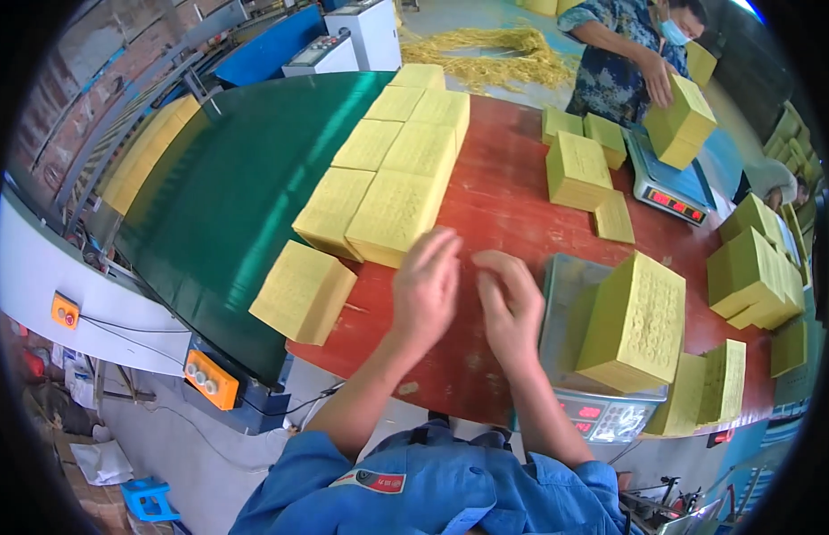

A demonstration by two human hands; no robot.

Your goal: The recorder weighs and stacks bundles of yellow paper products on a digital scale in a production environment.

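Note:
Over the red table (494, 192), my left hand (426, 290) and my right hand (512, 308) face each other with nothing between them. Both have loosely curved fingers, and the right thumb stands apart. Just beyond my left hand is the near end of a double row of yellow paper stacks (401, 209). A separate yellow paper stack (298, 290) sits askew on the table's left edge. To the right of my right hand, a large yellow paper stack (633, 321) stands on a digital scale (557, 299), touched by neither hand.
A green conveyor belt (245, 187) borders the table's left side, with an orange button box (211, 379) below. Across the table, a masked co-worker (615, 53) grips paper stacks over a second scale (668, 187). More yellow stacks (753, 276) stand at the right.

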